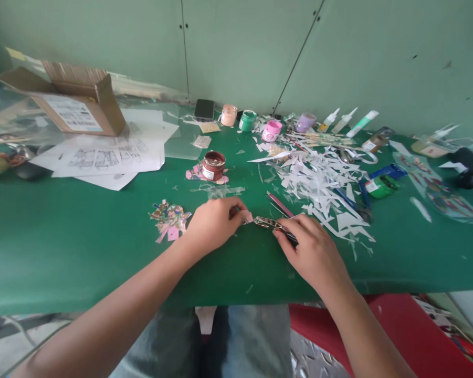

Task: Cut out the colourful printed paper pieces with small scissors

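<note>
No readable text, print blurred on box label (pixel 75 113) at ten o'clock, green jar label (pixel 242 125) at twelve

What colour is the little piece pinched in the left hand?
Pale pink; the little piece shows best in head view.

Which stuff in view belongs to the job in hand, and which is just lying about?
In the job:
- small pink piece, in the left hand
- pliers-like tool, in the right hand, tip close to that piece
- pile of cut pieces, probably

Apparently just lying about:
- cardboard box
- printed sheets
- white paper scraps
- pink jar
</note>
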Demonstrator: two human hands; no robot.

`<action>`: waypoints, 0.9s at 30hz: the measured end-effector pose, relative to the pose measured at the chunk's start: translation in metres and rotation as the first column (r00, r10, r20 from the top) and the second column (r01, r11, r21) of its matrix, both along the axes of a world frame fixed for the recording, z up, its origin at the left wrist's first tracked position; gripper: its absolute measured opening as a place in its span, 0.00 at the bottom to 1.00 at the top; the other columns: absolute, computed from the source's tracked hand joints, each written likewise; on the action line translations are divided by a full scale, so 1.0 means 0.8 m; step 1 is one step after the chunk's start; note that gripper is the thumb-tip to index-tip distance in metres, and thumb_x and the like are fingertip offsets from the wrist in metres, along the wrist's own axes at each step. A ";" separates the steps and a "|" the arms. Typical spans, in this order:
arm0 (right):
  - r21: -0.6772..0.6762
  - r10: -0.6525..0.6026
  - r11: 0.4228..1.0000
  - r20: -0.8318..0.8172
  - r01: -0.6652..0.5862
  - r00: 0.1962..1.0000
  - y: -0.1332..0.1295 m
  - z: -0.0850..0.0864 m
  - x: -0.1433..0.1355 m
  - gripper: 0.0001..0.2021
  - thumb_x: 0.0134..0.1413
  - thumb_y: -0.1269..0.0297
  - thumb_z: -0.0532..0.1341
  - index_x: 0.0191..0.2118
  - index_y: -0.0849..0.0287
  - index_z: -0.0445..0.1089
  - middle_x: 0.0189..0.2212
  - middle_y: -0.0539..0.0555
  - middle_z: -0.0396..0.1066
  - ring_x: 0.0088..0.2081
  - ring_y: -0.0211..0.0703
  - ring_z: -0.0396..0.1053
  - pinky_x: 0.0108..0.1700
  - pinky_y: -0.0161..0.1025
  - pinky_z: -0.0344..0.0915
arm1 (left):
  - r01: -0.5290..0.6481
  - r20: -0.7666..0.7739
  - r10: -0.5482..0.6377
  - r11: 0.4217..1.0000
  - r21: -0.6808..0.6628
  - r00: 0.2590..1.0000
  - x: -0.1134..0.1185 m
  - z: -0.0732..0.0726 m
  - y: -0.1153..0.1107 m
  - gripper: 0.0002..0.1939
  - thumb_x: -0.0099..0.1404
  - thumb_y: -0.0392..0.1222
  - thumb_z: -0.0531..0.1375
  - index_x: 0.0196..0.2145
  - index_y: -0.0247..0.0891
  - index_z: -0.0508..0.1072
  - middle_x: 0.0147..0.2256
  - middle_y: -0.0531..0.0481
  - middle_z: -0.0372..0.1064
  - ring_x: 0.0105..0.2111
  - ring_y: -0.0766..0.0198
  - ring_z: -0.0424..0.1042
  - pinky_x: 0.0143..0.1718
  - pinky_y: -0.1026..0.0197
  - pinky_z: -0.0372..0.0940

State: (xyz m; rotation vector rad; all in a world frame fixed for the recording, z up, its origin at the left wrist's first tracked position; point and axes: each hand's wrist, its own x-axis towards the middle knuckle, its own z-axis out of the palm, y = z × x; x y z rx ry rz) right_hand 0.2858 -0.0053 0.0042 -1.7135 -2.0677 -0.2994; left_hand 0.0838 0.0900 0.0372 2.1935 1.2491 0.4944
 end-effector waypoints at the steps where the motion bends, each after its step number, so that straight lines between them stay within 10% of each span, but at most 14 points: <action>1: 0.001 0.006 1.000 -0.001 -0.006 1.000 0.000 0.001 0.000 0.08 0.64 0.63 0.56 0.42 0.59 0.72 0.34 0.56 0.70 0.37 0.49 0.70 0.39 0.44 0.66 | -0.017 -0.044 0.018 1.000 0.009 0.999 0.002 -0.003 -0.002 0.10 0.66 0.43 0.57 0.35 0.44 0.79 0.27 0.54 0.76 0.27 0.62 0.72 0.27 0.62 0.58; 27: -0.132 0.052 0.990 -0.059 -0.059 0.997 0.007 0.014 -0.001 0.08 0.64 0.63 0.55 0.41 0.57 0.71 0.34 0.56 0.72 0.38 0.49 0.71 0.37 0.43 0.66 | 0.207 -0.240 -0.159 0.961 0.186 0.958 -0.001 -0.007 -0.013 0.16 0.64 0.49 0.59 0.47 0.45 0.77 0.46 0.51 0.76 0.39 0.56 0.77 0.35 0.59 0.69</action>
